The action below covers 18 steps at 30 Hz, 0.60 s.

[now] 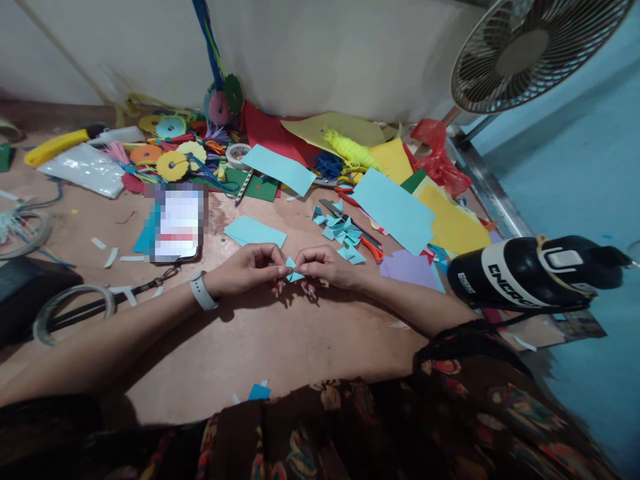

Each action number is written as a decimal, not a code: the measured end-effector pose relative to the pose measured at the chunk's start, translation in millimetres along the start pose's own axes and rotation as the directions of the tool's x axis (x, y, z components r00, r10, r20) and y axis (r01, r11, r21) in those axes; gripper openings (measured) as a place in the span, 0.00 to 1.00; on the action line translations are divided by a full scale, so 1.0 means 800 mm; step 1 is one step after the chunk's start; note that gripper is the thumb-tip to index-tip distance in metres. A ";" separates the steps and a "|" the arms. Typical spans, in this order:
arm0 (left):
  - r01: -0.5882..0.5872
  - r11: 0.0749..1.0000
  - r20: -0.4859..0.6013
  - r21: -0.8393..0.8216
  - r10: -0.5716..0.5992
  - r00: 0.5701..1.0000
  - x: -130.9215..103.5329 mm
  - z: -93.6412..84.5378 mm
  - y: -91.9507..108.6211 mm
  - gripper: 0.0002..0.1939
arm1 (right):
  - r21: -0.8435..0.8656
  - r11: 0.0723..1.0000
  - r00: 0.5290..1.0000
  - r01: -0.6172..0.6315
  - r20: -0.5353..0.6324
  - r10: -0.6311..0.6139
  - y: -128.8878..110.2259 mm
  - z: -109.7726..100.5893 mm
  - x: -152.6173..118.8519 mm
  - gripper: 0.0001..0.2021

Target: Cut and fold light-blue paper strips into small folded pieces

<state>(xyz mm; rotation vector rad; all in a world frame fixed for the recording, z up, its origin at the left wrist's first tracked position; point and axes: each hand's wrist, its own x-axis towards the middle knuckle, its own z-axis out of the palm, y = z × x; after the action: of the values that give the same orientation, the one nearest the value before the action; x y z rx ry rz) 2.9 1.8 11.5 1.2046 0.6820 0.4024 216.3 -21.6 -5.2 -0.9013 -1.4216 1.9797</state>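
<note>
A small folded light-blue paper piece (294,272) is held between my two hands, near the middle of the table. My left hand (257,268) pinches its left side with thumb and fingertips. On the other side, my right hand (324,267) grips the paper in the same way. Light-blue paper rectangles (255,232) lie just behind my left hand. A pile of small folded light-blue pieces (343,230) sits behind my right hand, beside scissors with orange handles (371,249).
A phone (177,223) lies at the left, with a tape roll (75,313) nearer me. Coloured papers and craft pieces line the back. A black bottle (520,273) lies at the right, below a fan (523,53).
</note>
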 end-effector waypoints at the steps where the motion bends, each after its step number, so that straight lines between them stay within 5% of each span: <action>1: 0.004 1.000 0.012 0.009 -0.005 1.000 0.000 -0.001 0.000 0.20 | 0.002 1.000 1.000 -0.014 0.014 0.014 0.001 -0.001 0.000 0.09; 7: 0.027 0.998 0.048 0.062 -0.030 0.998 0.000 -0.005 -0.002 0.19 | -0.036 0.996 0.995 -0.078 0.059 0.080 0.005 0.000 0.001 0.09; 13: -0.039 0.999 -0.153 -0.029 0.034 0.988 0.003 0.004 -0.001 0.24 | -0.071 0.985 0.960 0.159 -0.220 -0.171 0.010 0.007 0.000 0.11; 18: 0.044 0.997 -0.065 0.061 -0.040 0.997 0.003 0.013 -0.006 0.22 | -0.206 0.954 0.952 0.217 -0.170 -0.253 0.015 0.008 0.000 0.10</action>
<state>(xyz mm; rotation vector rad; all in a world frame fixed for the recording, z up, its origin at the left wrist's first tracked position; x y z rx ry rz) 11.7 -5.7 8.6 1.2383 0.7789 0.3880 211.0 -29.3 -15.5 -0.9287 -1.5381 1.5595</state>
